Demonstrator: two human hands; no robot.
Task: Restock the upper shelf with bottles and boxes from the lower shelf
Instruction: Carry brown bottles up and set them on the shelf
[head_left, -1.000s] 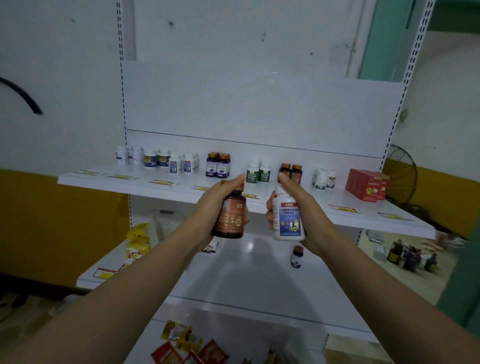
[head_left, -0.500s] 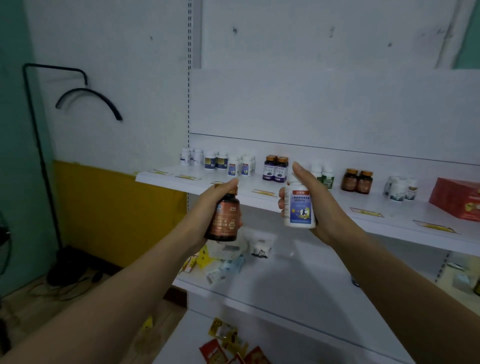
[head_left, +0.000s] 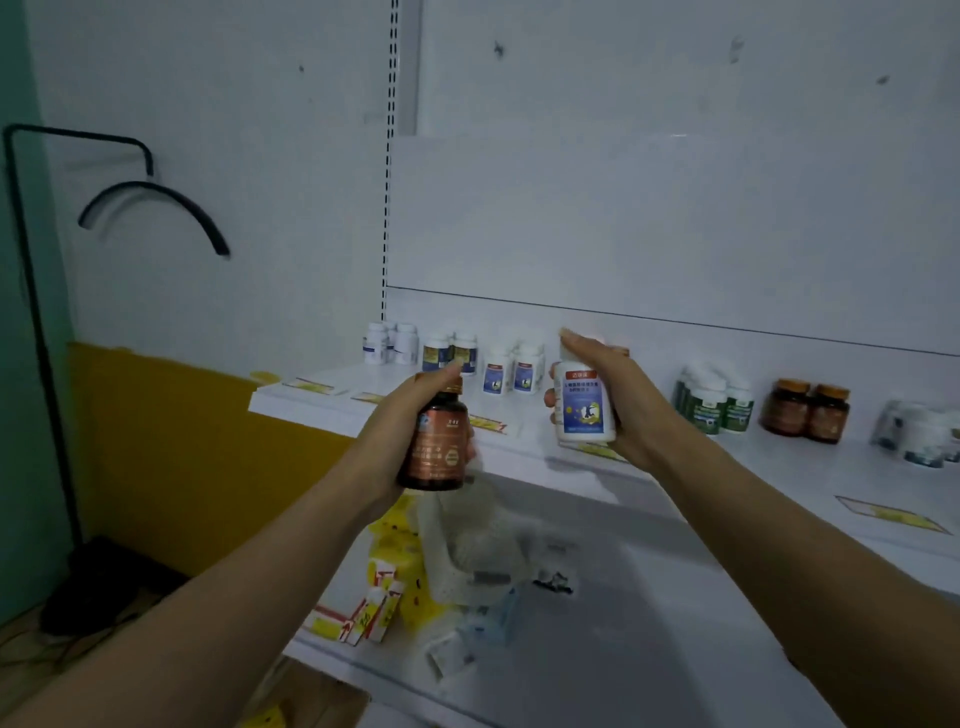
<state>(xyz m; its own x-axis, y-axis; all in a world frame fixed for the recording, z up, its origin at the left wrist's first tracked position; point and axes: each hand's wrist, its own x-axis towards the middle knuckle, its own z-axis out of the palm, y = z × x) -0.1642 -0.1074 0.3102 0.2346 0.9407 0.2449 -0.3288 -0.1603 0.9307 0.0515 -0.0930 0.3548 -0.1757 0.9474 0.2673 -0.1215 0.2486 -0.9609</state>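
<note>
Amber bottle (head_left: 439, 447) is gripped upright in the left hand (head_left: 397, 434), white bottle (head_left: 582, 408) in the right hand (head_left: 626, 402), both before the front edge of the white upper shelf (head_left: 800, 467). Lower shelf (head_left: 649, 623) below holds scattered packets (head_left: 382, 603). Left, a white wall (head_left: 234, 312) with yellow band (head_left: 182, 441).

Illumination is dim and even, with a cool blue-grey cast; no lamp is in view. The back panel (head_left: 675, 208) reads brightest, with a faint highlight near its top edge. The upper shelf (head_left: 779, 467) throws a broad, soft-edged shadow onto the lower shelf (head_left: 649, 623), darkest just under the front lip. Focus is soft throughout. The brown bottle (head_left: 436, 447) and white bottle (head_left: 582, 410) are the sharpest items, yet their fine label print is not legible. The bottles at the right edge (head_left: 914, 436) are smeared. Wide-angle distortion bows the black pipe (head_left: 31, 312) and tilts the slotted upright (head_left: 387, 208).
</note>
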